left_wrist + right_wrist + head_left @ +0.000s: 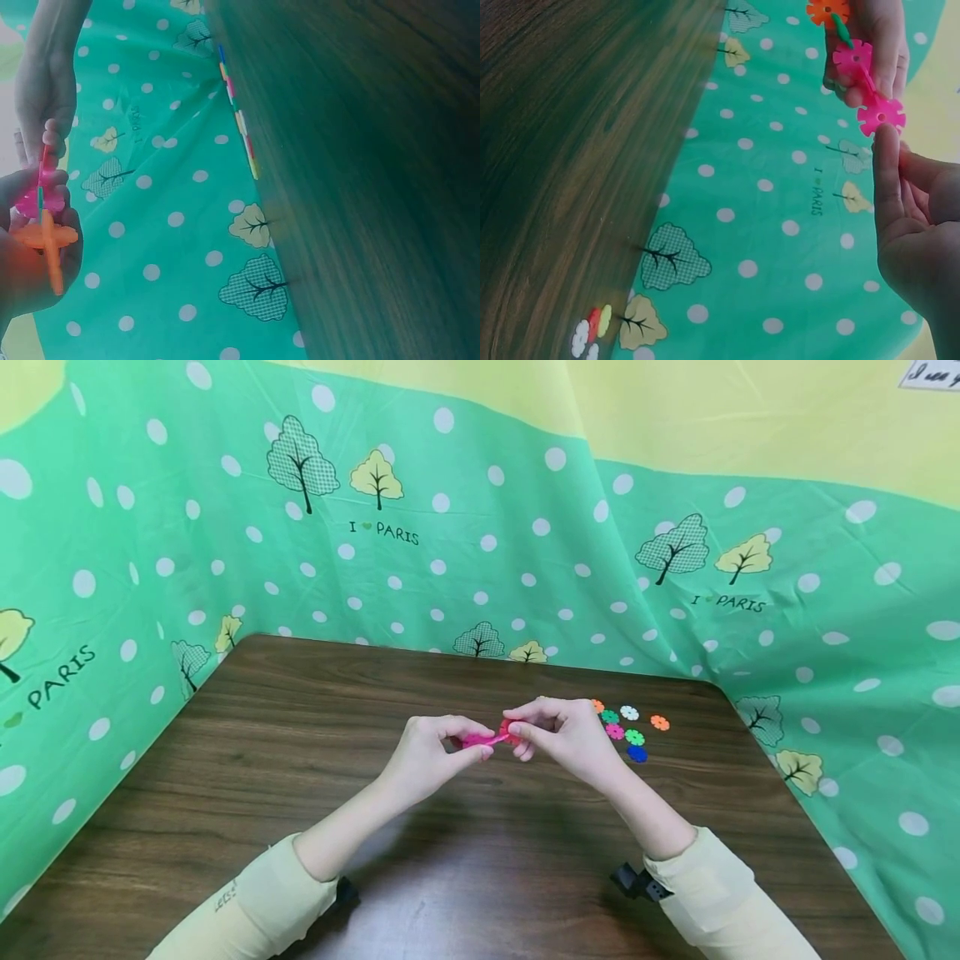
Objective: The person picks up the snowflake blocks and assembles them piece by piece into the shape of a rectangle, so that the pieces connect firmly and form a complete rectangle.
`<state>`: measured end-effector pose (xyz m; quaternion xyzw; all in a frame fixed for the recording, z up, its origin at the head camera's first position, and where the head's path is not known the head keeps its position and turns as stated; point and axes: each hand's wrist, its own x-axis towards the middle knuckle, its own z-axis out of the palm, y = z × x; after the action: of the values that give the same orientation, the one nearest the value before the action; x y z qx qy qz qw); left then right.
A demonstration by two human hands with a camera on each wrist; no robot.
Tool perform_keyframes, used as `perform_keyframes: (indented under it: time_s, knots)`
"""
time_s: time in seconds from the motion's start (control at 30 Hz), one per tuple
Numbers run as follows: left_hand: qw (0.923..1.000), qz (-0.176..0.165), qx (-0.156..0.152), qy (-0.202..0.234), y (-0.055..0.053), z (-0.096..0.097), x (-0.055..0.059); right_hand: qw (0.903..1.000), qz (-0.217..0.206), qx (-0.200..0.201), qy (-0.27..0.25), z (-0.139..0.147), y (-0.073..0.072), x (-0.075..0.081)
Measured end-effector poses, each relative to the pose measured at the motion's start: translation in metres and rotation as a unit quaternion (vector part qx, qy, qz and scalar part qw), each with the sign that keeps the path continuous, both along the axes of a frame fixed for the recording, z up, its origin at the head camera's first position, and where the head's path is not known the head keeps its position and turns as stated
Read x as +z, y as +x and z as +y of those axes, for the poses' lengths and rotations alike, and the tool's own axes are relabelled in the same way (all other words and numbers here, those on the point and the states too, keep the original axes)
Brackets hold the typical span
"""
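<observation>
Over a dark wood table ringed by green dotted cloth, your left hand pinches the linked snowflake-disc chain, its long axis running toward your right hand, which pinches the far end; loose discs lie just right.

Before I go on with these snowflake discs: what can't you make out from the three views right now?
- Head view: the cluster of discs between the left hand and right hand is mostly covered by fingers; how the discs interlock is too small to tell.
- Left wrist view: the loose discs on the table show edge-on only, so no count.
- Right wrist view: the orange disc is cut off by the top edge.
</observation>
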<state>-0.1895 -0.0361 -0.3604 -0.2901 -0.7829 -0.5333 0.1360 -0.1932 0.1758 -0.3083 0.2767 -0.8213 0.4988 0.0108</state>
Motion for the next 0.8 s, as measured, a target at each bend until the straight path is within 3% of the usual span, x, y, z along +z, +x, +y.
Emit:
perform_keyframes:
  time_s: [0.2, 0.37, 0.5, 0.7, 0.8]
  knots:
    - [0.9983, -0.052, -0.011, 0.021, -0.001, -0.001, -0.001, 1.0000, 0.006, 0.004, -0.005, 0.009, -0.012, -0.012]
    - [0.9960, -0.080, -0.017, 0.036, -0.001, -0.004, -0.001, 0.9994, 0.000, -0.011, -0.031, 0.019, -0.015, -0.008]
    - [0.9937, -0.103, -0.010, 0.044, -0.001, -0.007, -0.001, 0.9994, 0.003, -0.026, -0.024, 0.025, -0.015, -0.002]
    - [0.9930, -0.112, 0.004, 0.035, -0.003, -0.009, -0.002, 0.9983, 0.010, -0.056, 0.010, 0.036, -0.013, 0.008]
    - [0.9934, -0.110, 0.006, 0.032, -0.004, -0.009, -0.002, 0.9966, 0.016, -0.076, 0.026, 0.047, -0.021, 0.000]
